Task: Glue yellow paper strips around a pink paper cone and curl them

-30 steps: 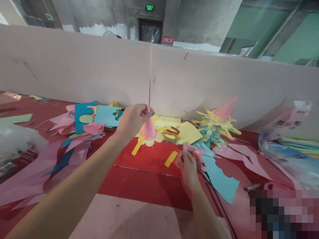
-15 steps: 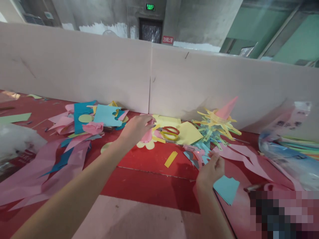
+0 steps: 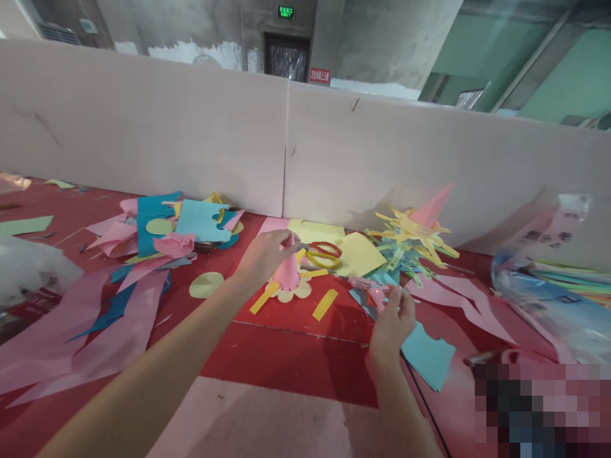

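With my left hand, I pinch the tip of a pink paper cone. The cone stands upright on a pale yellow scalloped paper flower, with yellow paper strips spreading from its base. My right hand has its fingers closed at the end of a pink glue gun with a small red light, lying on grey-blue paper scraps. Scissors with red and yellow handles lie just right of the cone. A loose yellow strip rests between my hands.
A finished-looking pink cone with yellow and green fringes stands at the back right. Blue paper pieces lie by my right wrist. Pink and blue scraps cover the left side. A white board walls off the back of the red table.
My left hand has drawn the cone and flower slightly nearer, so the cone now stands upright in plain view with strips showing. My right hand has moved a little left, closer to the glue gun.
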### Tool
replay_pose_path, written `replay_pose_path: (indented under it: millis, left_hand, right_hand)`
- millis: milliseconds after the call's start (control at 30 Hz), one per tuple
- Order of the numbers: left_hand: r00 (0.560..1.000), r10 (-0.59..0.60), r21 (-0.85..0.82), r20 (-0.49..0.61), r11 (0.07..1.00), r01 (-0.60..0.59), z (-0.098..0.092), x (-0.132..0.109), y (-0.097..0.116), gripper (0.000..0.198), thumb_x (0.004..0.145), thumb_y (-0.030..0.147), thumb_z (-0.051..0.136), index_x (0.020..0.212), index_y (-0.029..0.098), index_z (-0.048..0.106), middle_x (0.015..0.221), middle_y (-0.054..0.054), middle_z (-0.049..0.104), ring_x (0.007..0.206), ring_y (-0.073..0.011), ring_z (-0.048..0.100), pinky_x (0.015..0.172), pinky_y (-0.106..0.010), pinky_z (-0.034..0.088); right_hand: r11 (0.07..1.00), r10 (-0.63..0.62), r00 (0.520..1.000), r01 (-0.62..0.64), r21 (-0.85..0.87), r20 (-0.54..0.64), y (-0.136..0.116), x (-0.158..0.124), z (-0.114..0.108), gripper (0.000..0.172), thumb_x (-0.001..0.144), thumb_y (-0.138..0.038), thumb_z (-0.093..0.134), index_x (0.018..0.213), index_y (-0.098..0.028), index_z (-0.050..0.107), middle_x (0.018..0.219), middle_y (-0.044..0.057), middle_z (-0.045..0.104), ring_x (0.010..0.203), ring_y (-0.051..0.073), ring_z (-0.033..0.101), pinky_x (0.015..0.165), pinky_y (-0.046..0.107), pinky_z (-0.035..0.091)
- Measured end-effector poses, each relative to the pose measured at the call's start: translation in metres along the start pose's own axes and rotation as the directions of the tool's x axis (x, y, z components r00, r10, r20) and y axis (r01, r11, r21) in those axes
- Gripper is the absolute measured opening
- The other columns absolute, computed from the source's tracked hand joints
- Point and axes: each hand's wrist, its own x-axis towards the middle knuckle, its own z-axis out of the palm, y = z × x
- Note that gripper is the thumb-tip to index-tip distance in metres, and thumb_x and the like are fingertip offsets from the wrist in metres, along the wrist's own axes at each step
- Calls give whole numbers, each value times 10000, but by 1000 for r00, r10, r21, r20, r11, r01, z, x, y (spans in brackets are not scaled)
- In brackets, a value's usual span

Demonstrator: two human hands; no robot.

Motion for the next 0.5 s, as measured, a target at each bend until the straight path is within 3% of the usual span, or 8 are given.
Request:
replay_pose_path:
  millis: [133,400,500]
  left_hand:
    - [1000,-1,2,26,1000,1,2,-4,0,134,792,270,510,675,203,512,1037,-32,677,922,-194,608,817,-341,449]
    - [1000,9,-19,-7,1000,-10,0,-4,5,117,806,253,501,723,213,573,1076,-26,665,951,-187,608,820,-323,454]
    - [999,-33,-10,17,999,33,2,-3,3,135,803,278,525,898,233,610,1051,-37,663,936,-194,609,813,-328,457]
  right_hand:
    - [999,37,999,-37,1,32,-2,-2,1,420,814,-540,462,916,-157,599,876,56,606,761,158,569,598,249,462]
    - [997,-28,999,30,-73,22,-6,-3,2,406,830,-527,447,845,-154,604,796,40,617,730,158,562,669,268,418]
    - [993,-51,998,53,-107,28,-8,-2,2,427,827,-542,438,829,-150,608,789,50,621,756,171,556,688,276,408]
